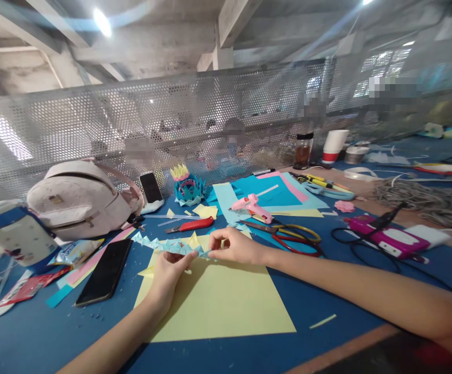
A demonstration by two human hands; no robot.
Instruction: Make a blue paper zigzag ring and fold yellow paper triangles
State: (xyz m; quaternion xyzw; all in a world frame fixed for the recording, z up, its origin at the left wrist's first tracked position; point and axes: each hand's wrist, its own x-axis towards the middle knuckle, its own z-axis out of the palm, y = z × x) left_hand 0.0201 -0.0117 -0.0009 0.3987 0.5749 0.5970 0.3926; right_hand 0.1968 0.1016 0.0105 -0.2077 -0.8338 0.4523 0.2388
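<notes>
A light blue strip of folded paper points (159, 243) runs leftward from my hands above a yellow paper sheet (226, 306). My left hand (171, 270) pinches the strip from below, thumb along its near edge. At its right end the fingers of my right hand (231, 245) are closed on the same strip. Small yellow folded pieces (194, 240) show just behind and beside my left hand. Beyond my hands lie a red utility knife (190, 225), scissors with red and yellow handles (298, 234) and a pink glue gun (252, 206).
A blue paper lotus (189, 189) stands near the perforated metal partition (195, 114). At left are a pale backpack (80, 197), a black phone (105, 272) and a blue-and-white cup (19, 236). On the right, a magenta device (385, 238) trails a black cable.
</notes>
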